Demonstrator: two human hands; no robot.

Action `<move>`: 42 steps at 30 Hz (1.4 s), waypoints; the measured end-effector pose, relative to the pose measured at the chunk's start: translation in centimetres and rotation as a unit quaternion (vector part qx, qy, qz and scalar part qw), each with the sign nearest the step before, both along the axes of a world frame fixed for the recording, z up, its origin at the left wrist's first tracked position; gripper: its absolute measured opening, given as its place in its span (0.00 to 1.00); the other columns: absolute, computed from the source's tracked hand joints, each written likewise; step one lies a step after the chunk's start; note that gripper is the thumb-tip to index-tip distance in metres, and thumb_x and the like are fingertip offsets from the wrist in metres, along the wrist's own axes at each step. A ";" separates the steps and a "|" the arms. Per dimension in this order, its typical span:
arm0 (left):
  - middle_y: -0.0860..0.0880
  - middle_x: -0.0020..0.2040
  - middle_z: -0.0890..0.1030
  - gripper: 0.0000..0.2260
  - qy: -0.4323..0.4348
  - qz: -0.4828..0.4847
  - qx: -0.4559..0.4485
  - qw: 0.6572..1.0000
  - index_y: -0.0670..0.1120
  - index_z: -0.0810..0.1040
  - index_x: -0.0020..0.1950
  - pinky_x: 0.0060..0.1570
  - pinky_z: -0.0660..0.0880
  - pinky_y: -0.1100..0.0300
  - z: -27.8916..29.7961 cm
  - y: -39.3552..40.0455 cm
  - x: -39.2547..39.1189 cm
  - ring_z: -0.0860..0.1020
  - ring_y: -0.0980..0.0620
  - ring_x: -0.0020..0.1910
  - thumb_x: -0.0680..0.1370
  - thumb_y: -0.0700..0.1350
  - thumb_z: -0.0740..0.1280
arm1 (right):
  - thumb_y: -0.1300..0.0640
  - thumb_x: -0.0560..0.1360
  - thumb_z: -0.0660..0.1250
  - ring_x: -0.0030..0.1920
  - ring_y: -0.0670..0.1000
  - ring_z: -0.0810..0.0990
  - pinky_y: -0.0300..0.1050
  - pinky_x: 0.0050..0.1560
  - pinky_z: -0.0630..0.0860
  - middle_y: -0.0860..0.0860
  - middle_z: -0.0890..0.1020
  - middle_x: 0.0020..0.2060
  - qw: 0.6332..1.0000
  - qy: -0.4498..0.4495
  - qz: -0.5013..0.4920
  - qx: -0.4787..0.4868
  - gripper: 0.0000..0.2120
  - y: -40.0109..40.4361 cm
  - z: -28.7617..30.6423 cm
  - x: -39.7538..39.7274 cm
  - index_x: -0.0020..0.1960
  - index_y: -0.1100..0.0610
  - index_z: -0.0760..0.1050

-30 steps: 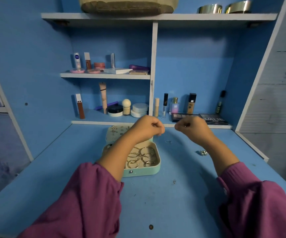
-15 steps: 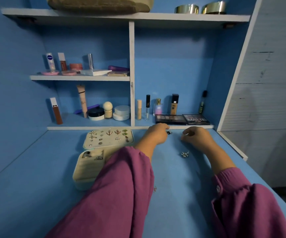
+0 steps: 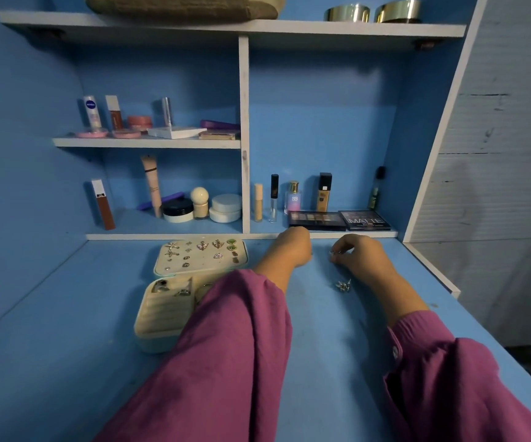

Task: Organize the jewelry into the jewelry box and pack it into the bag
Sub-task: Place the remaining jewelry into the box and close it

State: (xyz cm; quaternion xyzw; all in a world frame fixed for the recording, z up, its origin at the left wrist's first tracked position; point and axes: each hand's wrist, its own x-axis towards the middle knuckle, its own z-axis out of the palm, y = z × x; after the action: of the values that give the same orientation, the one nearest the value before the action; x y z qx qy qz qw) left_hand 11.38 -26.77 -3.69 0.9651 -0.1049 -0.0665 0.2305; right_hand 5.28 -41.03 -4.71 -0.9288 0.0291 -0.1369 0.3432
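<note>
Both arms wear loose magenta-purple sleeves of slightly crinkled fabric, gathered at the cuffs. The right sleeve (image 3: 449, 371) bears what looks like a small pale button. The left sleeve (image 3: 225, 352) is plain.

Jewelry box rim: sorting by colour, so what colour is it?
Mint green jewelry box rim, cream lining; head view.

"MATTE" on black palette (image 3: 365, 220), "NIVEA" on white tube (image 3: 91, 111)
</note>
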 end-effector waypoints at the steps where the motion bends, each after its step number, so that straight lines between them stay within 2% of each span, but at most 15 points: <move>1: 0.41 0.58 0.80 0.11 -0.001 -0.003 -0.003 1.000 0.38 0.78 0.57 0.58 0.76 0.50 0.2 0.2 -0.1 0.78 0.42 0.57 0.75 0.38 0.67 | 0.61 0.71 0.73 0.46 0.51 0.77 0.43 0.43 0.71 0.52 0.81 0.42 1.000 -0.010 0.010 0.000 0.04 0.1 0.1 -0.1 0.43 0.55 0.78; 4: 0.40 0.53 0.80 0.06 -0.028 -0.017 -0.023 0.999 0.37 0.78 0.51 0.52 0.76 0.50 1.4 1.5 -0.9 0.79 0.41 0.52 0.76 0.38 0.65 | 0.59 0.72 0.72 0.39 0.50 0.75 0.40 0.37 0.69 0.51 0.79 0.38 0.998 -0.042 0.024 0.032 0.06 0.7 0.6 -0.3 0.46 0.52 0.77; 6: 0.39 0.50 0.80 0.07 -0.047 -0.025 -0.046 0.997 0.36 0.78 0.50 0.48 0.76 0.51 2.3 2.7 -1.6 0.79 0.42 0.49 0.77 0.38 0.64 | 0.58 0.72 0.72 0.34 0.48 0.73 0.37 0.34 0.67 0.51 0.77 0.34 0.995 -0.061 0.030 0.067 0.05 1.4 0.9 -0.4 0.45 0.51 0.77; 8: 0.40 0.44 0.80 0.07 -0.058 -0.037 -0.080 0.994 0.35 0.78 0.49 0.42 0.75 0.55 3.4 4.2 -2.5 0.78 0.44 0.43 0.77 0.37 0.63 | 0.58 0.72 0.72 0.32 0.48 0.72 0.39 0.35 0.69 0.52 0.78 0.33 0.990 -0.073 0.038 0.118 0.04 2.2 1.3 -0.6 0.42 0.51 0.78; 11: 0.42 0.41 0.81 0.07 -0.057 -0.042 -0.143 0.987 0.43 0.76 0.41 0.36 0.74 0.61 4.4 7.5 -3.6 0.79 0.49 0.38 0.78 0.38 0.62 | 0.61 0.71 0.73 0.33 0.49 0.74 0.45 0.38 0.73 0.55 0.81 0.35 0.970 -0.071 0.055 0.226 0.06 3.9 1.9 -1.1 0.39 0.53 0.79; 14: 0.44 0.41 0.83 0.08 -0.051 -0.035 -0.178 0.982 0.46 0.77 0.40 0.38 0.77 0.57 4.9 11.2 -4.8 0.80 0.51 0.37 0.79 0.40 0.64 | 0.62 0.68 0.76 0.32 0.46 0.76 0.38 0.35 0.74 0.52 0.81 0.34 0.953 -0.046 0.090 0.287 0.06 5.8 2.2 -1.6 0.41 0.57 0.79; 21: 0.48 0.37 0.82 0.03 -0.047 -0.031 -0.219 0.974 0.42 0.82 0.48 0.35 0.75 0.69 5.5 18.8 -9.0 0.79 0.60 0.33 0.77 0.39 0.69 | 0.63 0.69 0.75 0.35 0.48 0.77 0.40 0.37 0.77 0.55 0.81 0.37 0.955 -0.019 0.155 0.254 0.06 10.6 2.4 -2.8 0.42 0.58 0.78; 25: 0.49 0.35 0.83 0.04 -0.026 -0.023 -0.251 0.967 0.45 0.83 0.45 0.36 0.76 0.67 5.3 21.7 -10.2 0.79 0.58 0.34 0.76 0.38 0.69 | 0.64 0.71 0.73 0.31 0.42 0.78 0.34 0.33 0.75 0.52 0.82 0.35 0.945 -0.016 0.201 0.259 0.05 13.5 3.0 -3.8 0.42 0.58 0.78; 29: 0.47 0.36 0.83 0.04 0.005 -0.023 -0.258 0.966 0.42 0.84 0.46 0.35 0.76 0.66 5.0 23.8 -11.3 0.79 0.57 0.34 0.75 0.37 0.70 | 0.63 0.71 0.73 0.39 0.49 0.80 0.45 0.45 0.79 0.55 0.83 0.39 0.933 -0.005 0.235 0.272 0.04 16.3 2.9 -4.3 0.41 0.57 0.80; 34: 0.45 0.38 0.84 0.04 0.028 -0.026 -0.217 0.975 0.42 0.85 0.46 0.37 0.77 0.65 4.7 25.2 -12.3 0.80 0.56 0.35 0.74 0.37 0.71 | 0.61 0.70 0.75 0.36 0.42 0.79 0.37 0.42 0.77 0.49 0.83 0.38 0.935 -0.005 0.261 0.240 0.03 18.8 2.8 -4.5 0.43 0.56 0.82; 37: 0.47 0.36 0.85 0.04 0.029 -0.030 -0.182 0.982 0.45 0.85 0.44 0.37 0.76 0.66 4.7 25.7 -12.8 0.79 0.58 0.34 0.73 0.37 0.72 | 0.61 0.69 0.76 0.41 0.45 0.81 0.40 0.49 0.80 0.49 0.85 0.40 0.933 0.006 0.276 0.229 0.04 19.4 2.8 -4.8 0.42 0.54 0.83; 42: 0.51 0.31 0.83 0.06 0.016 -0.028 -0.172 0.984 0.44 0.83 0.41 0.32 0.73 0.68 4.6 25.7 -13.0 0.79 0.59 0.31 0.72 0.34 0.73 | 0.61 0.68 0.76 0.42 0.45 0.82 0.42 0.53 0.80 0.47 0.85 0.39 0.938 0.015 0.278 0.206 0.05 19.8 2.3 -5.1 0.43 0.55 0.84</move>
State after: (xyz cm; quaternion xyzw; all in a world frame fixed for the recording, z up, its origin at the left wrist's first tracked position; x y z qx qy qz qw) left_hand -1.65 -1.07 0.89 0.9064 -0.1384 -0.0695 0.3931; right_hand 0.15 -21.23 -2.40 -0.8110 -0.1978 -0.0130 0.5505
